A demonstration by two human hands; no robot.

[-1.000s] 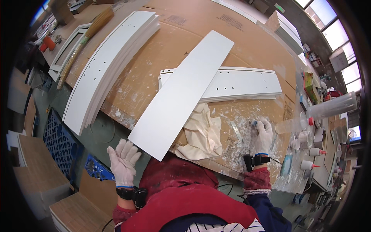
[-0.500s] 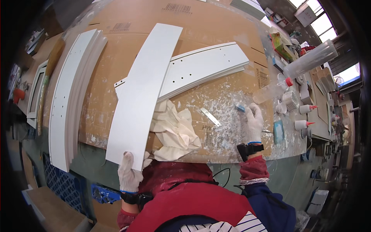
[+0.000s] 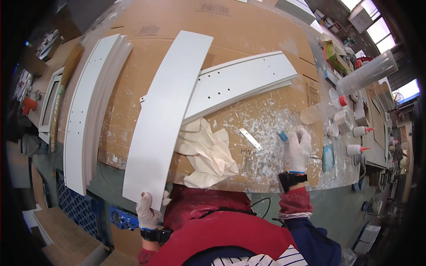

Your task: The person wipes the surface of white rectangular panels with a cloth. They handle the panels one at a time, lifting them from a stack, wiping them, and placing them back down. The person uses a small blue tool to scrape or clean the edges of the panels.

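— What is changed in the head view against the earlier pictures?

— A second ago the left hand (image 3: 148, 214) was spread open below the near edge of the worktop (image 3: 248, 40), and nothing was held by it. Now it is closed around the near end of the long white panel (image 3: 171, 111). The right hand (image 3: 298, 148) was near the same glue-spattered place before, and it is seen there again.

— How is the panel held and where is it placed?

— Its near end is gripped by the gloved left hand and it sticks out past the near edge of the worktop. The rest of the panel is laid over the cardboard cover, running toward the far edge. A second white panel with drilled holes (image 3: 242, 82) is crossed by it, and the crumpled cloth (image 3: 206, 153) is partly covered by its right side.

— And the right hand?

— It is laid on the worktop near the near right corner, fingers bent loosely. A small blue object (image 3: 282, 135) is touched by the fingertips; whether it is pinched cannot be told. A narrow metal strip (image 3: 250, 139) is seen just beside it, on the left.

— What else is carried by the worktop?

— A stack of curved white panels (image 3: 88, 111) is placed along the left edge. Small glue bottles with red tips (image 3: 357, 150) are placed along the right edge.
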